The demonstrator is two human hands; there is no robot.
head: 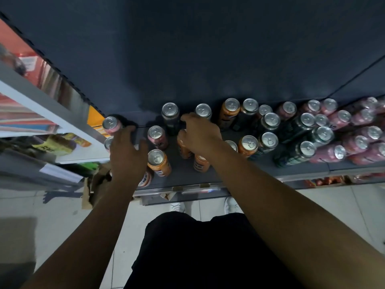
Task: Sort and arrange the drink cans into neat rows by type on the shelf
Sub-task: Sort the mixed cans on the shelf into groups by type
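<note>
Bare forearms (270, 195), black shorts (198, 253), 2 white shoes (177, 207).

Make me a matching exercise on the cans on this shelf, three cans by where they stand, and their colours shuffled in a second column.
Cans
1. corner can, at the back left end of the shelf
2. front can, top in full view near the front edge, between the left hand and the right hand
3. rear can, by the back wall, between the hands

Colours
A. orange
B. dark
C. pink

Pairs: 1-C, 2-A, 3-B
</note>
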